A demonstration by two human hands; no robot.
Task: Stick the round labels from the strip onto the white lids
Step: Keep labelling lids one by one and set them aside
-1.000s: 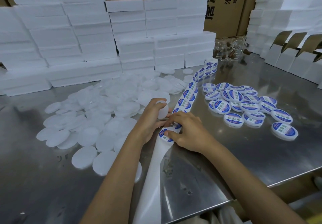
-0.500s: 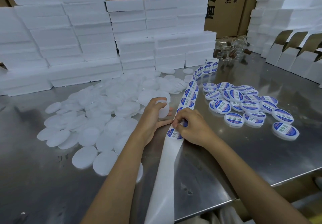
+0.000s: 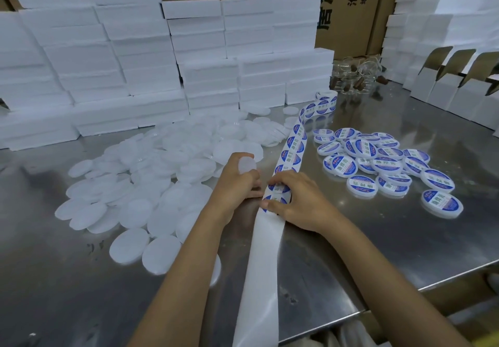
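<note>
Since half a second ago our right hand [image 3: 298,201] barely shifted, fingers curled, pinching a round label [image 3: 272,203] on the strip [image 3: 293,148]; our left hand [image 3: 237,182] grips a white lid [image 3: 247,163] just beside it; labelled lids [image 3: 383,167] lie right on the steel table [image 3: 378,238].

Steel table [image 3: 405,238]; white foam boxes [image 3: 108,58], cardboard cartons [image 3: 351,1] behind.

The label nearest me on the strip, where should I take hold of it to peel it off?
Probably at the left rim of the label, lifted with a fingertip of the right hand. It lies flat on the strip, so only an edge offers purchase, and the right hand covers its other side. The left hand holds a lid.
</note>
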